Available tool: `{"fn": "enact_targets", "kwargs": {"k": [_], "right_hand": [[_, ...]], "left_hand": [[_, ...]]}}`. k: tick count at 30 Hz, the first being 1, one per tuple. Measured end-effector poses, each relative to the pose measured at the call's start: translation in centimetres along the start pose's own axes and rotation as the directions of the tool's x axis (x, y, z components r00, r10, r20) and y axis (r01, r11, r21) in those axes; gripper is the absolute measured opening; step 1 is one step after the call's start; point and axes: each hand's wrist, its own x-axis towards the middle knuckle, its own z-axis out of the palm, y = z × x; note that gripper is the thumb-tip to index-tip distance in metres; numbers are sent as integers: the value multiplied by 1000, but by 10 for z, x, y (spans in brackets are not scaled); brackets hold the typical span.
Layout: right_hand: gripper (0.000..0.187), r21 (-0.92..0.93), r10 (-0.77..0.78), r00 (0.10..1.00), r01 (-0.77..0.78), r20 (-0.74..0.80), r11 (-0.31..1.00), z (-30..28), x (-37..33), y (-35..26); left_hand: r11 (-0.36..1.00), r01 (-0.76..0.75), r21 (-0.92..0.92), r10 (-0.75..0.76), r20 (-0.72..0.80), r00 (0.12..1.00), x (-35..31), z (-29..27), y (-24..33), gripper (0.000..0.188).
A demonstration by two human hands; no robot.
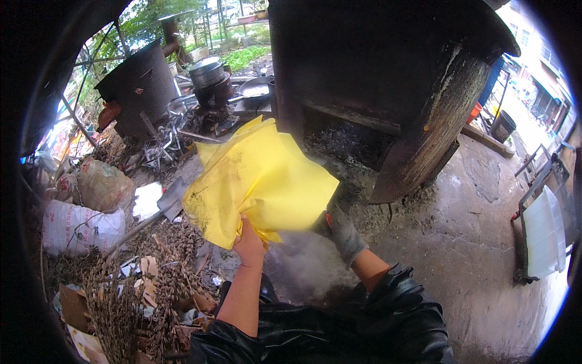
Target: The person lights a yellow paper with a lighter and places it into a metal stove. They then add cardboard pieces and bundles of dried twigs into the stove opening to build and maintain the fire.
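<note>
My left hand (pixel 248 242) is bare and grips the lower edge of a stack of thin yellow paper sheets (pixel 257 176), held up and fanned out in front of me. My right hand (pixel 342 233) wears a grey work glove and sits behind the right lower corner of the sheets; whether it grips them is hidden. Just past the paper stands a large soot-blackened stove (pixel 388 79) with a dark opening (pixel 345 136) full of ash.
Dry twigs and cardboard scraps (pixel 139 285) lie at my left. A shovel (pixel 167 203) rests on the ground beside filled sacks (pixel 82 227). Pots and a pan (pixel 209 76) sit behind. Bare concrete floor (pixel 479 242) spreads right, with a metal frame (pixel 539 230).
</note>
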Motion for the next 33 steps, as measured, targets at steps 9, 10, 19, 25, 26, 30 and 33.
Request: {"fn": "enact_targets", "kwargs": {"k": [9, 10, 19, 25, 26, 30, 33], "right_hand": [[43, 106, 21, 1000, -21, 6, 994, -2, -1, 5], [44, 116, 20, 1000, -22, 18, 993, -2, -2, 3], [53, 21, -58, 998, 58, -1, 998, -7, -1, 3], [49, 68, 55, 998, -53, -16, 996, -1, -3, -3], [50, 87, 64, 998, -62, -14, 994, 1, -5, -4], [54, 103, 31, 999, -33, 17, 994, 2, -7, -5], [55, 67, 0, 1000, -1, 20, 998, -5, 0, 1]], "left_hand": [[997, 65, 48, -65, -5, 998, -10, 7, 19, 33], [999, 19, 49, -19, 9, 1000, -8, 8, 18, 33], [998, -52, 44, 51, 22, 998, -6, 4, 10, 34], [996, -60, 60, 60, 1, 998, -3, 1, 4, 34], [997, -59, 54, 59, -6, 998, -3, 0, 3, 34], [995, -84, 44, 83, 31, 996, -2, -1, 2, 34], [998, -51, 29, 51, 10, 999, -3, 0, 4, 33]]}}
